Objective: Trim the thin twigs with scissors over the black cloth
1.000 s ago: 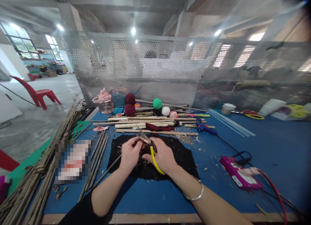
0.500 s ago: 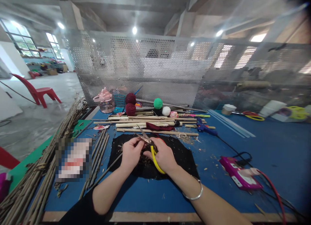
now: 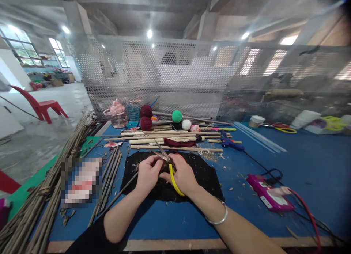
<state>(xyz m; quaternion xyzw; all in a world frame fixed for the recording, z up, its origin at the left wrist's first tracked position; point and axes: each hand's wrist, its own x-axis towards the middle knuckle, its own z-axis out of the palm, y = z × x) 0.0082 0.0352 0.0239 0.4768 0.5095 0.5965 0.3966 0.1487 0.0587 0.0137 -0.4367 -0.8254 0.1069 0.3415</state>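
Scissors with a yellow handle (image 3: 175, 182) are in my right hand (image 3: 185, 173), their metal blades spread and pointing up and to the left. My left hand (image 3: 148, 171) is closed in a pinch close beside the blades. A thin brown twig (image 3: 120, 192) runs from the lower left up into that hand; its far end is hidden by the fingers. Both hands are above a black cloth (image 3: 211, 177) strewn with dark plant scraps, some of them covered by the hands.
A bundle of long twigs (image 3: 52, 177) lies along the left side, with several loose twigs (image 3: 111, 177) nearer the cloth. Pale sticks (image 3: 175, 148) and yarn balls (image 3: 177, 116) lie behind it. A blue glue gun (image 3: 231, 143) and a purple power strip (image 3: 270, 197) are on the right.
The whole view has shifted slightly to the left. Both hands keep nearly the same pose, and the scissors' blades are still spread.
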